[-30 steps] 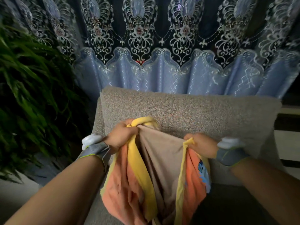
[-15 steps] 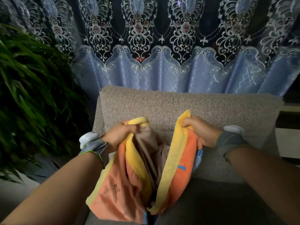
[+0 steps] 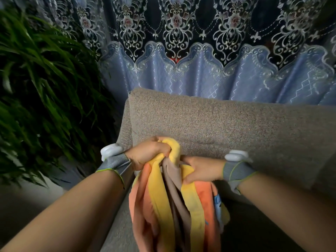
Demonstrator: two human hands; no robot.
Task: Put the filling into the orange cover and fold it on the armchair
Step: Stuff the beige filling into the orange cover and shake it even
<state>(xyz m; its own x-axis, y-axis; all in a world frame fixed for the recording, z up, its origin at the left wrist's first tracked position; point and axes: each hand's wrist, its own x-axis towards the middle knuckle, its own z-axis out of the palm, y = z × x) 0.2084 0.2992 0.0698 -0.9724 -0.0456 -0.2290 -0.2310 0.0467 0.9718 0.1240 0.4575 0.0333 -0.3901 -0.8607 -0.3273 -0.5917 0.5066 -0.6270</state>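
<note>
The orange cover with its yellow border hangs in front of the grey armchair. A brown-grey filling shows in the gap between the two yellow edges. My left hand is clenched on the bunched yellow top edge of the cover. My right hand grips the cover's right yellow edge just beside it, close to the left hand. A blue patch shows on the cover's right side. The cover's lower end runs out of view.
A leafy green plant stands at the left, close to the armchair's side. A blue and dark patterned curtain hangs right behind the chair back. The dark seat cushion lies below my right arm.
My right hand has come down and inward, bringing the cover's right edge close to my left hand, so the opening has narrowed. The left hand has held its place.
</note>
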